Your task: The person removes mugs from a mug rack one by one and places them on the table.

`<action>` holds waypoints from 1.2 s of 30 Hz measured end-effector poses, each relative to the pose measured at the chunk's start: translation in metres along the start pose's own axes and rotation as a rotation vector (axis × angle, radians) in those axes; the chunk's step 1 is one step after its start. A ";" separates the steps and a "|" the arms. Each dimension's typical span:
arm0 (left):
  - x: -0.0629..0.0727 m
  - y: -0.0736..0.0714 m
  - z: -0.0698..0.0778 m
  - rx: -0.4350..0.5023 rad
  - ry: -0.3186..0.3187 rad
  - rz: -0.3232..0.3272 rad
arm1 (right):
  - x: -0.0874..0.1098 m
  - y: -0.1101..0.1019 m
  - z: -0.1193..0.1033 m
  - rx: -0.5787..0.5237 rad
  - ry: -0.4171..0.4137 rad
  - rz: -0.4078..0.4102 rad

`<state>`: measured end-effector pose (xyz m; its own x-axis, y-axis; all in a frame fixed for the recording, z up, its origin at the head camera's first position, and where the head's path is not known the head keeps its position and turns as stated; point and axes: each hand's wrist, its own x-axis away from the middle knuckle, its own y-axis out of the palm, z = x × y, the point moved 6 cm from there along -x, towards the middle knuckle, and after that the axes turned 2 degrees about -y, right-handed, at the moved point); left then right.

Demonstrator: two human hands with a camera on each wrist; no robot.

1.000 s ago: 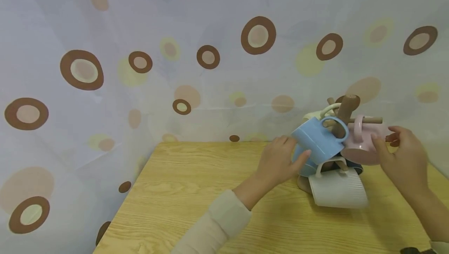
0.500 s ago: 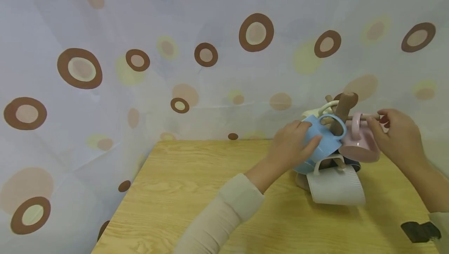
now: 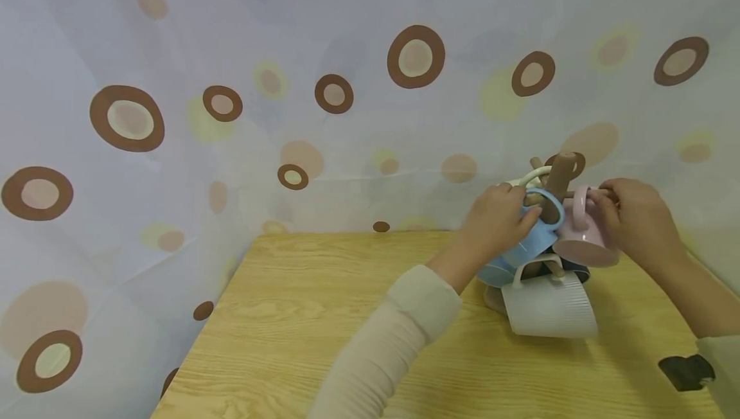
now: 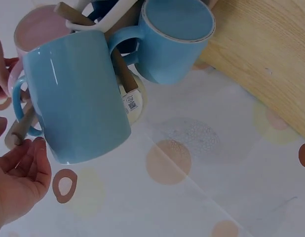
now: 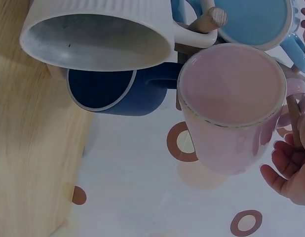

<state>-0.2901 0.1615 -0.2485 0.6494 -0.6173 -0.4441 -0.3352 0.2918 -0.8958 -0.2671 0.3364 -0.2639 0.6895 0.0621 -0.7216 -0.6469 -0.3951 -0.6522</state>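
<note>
A wooden mug tree (image 3: 558, 178) stands at the right of the table, with several mugs hanging by their handles. My left hand (image 3: 498, 218) is at the upper light blue mug (image 3: 534, 243); in the left wrist view its thumb and fingers pinch the end of the peg (image 4: 17, 133) through that mug's handle. At the pink mug (image 3: 585, 249), my right hand (image 3: 638, 223) pinches the peg tip (image 5: 294, 118) just outside the handle. Below hang a white ribbed mug (image 3: 549, 306), another light blue mug (image 3: 496, 272) and a dark blue mug (image 5: 113, 94).
The wood-grain table (image 3: 324, 322) reaches left of the mug tree. Behind it hangs a pale cloth (image 3: 231, 33) with brown rings and dots. A cream mug's handle (image 3: 533, 176) shows at the back of the tree. A black object (image 3: 687, 373) sits by the right cuff.
My left hand has slid right and up from the upper light blue mug's body to its peg. My right hand has moved left from the pink mug's side onto its peg tip.
</note>
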 end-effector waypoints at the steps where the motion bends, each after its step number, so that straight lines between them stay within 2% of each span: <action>1: -0.001 0.001 0.000 0.001 0.001 -0.001 | -0.001 0.001 0.000 0.005 -0.007 -0.007; 6: -0.006 0.006 0.001 0.024 -0.020 0.017 | -0.004 0.005 -0.002 0.022 -0.036 -0.025; 12: -0.006 0.011 0.003 0.055 -0.080 0.024 | -0.001 0.006 -0.011 0.042 -0.207 0.087; 14: -0.005 0.012 0.005 0.070 -0.093 0.017 | 0.001 0.006 -0.013 0.043 -0.241 0.113; 19: -0.006 0.013 0.010 0.063 -0.100 0.022 | 0.003 0.006 -0.011 0.055 -0.188 0.102; 22: -0.006 0.012 0.012 0.042 -0.102 0.029 | 0.004 0.003 -0.011 0.073 -0.200 0.106; 30: -0.004 0.009 0.012 0.022 -0.112 0.061 | 0.004 0.000 -0.017 0.204 -0.386 0.115; 36: -0.003 0.009 0.011 0.025 -0.139 0.077 | 0.001 0.001 -0.022 0.214 -0.495 0.168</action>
<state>-0.2873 0.1741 -0.2556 0.7111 -0.4857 -0.5083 -0.3718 0.3538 -0.8582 -0.2598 0.3164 -0.2598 0.3696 0.4571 -0.8090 -0.8219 -0.2453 -0.5142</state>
